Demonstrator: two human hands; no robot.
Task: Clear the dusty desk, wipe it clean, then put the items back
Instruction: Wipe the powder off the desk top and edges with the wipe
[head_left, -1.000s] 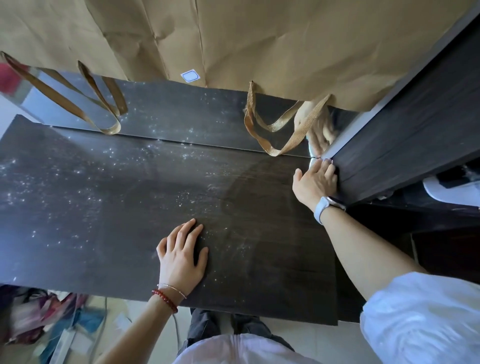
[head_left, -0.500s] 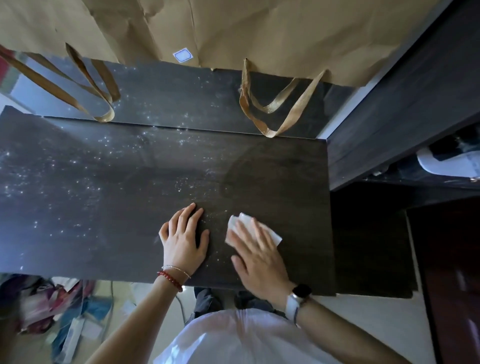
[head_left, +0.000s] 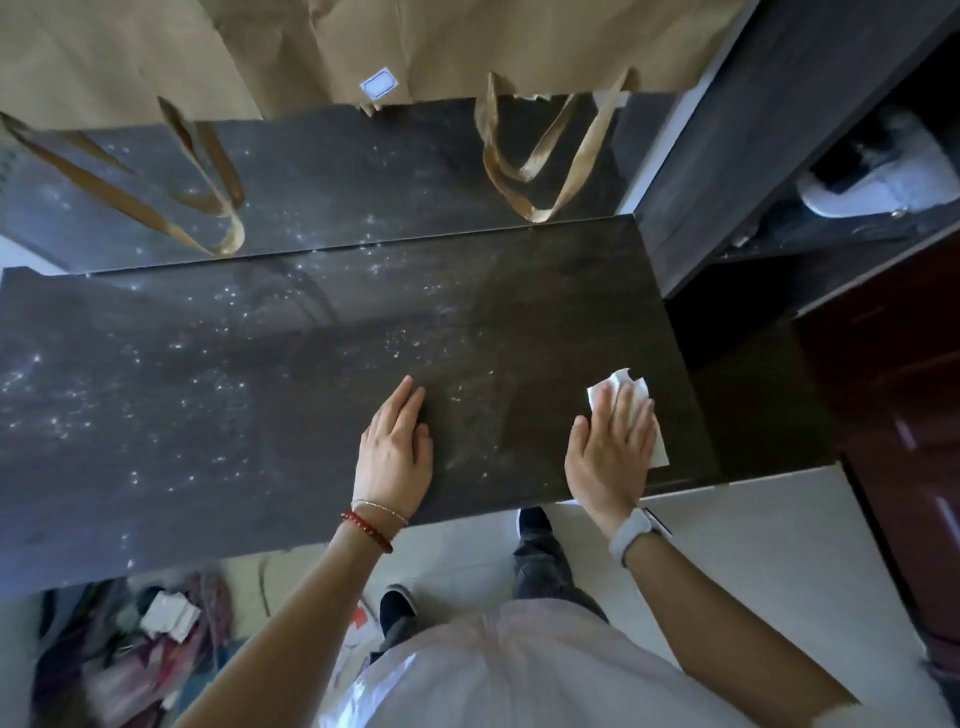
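The dark wooden desk (head_left: 208, 405) fills the middle of the view, speckled with white dust on its left and centre. My left hand (head_left: 395, 452) rests flat on the desk near the front edge, fingers straight. My right hand (head_left: 613, 447) presses a white wipe (head_left: 618, 387) flat against the desk near its right front corner, fingers straight over it. The wipe shows beyond my fingertips and to the right of my palm.
A mirror panel (head_left: 322, 171) stands behind the desk, with brown paper bags (head_left: 467, 41) hanging over it and their handles (head_left: 540, 156) dangling. A dark cabinet (head_left: 779, 114) stands at the right. Clutter (head_left: 145, 639) lies on the floor at lower left.
My right hand slid the wipe from the back right corner to the front middle, then rightward to the front right corner. The left hand stayed flat on the desk.
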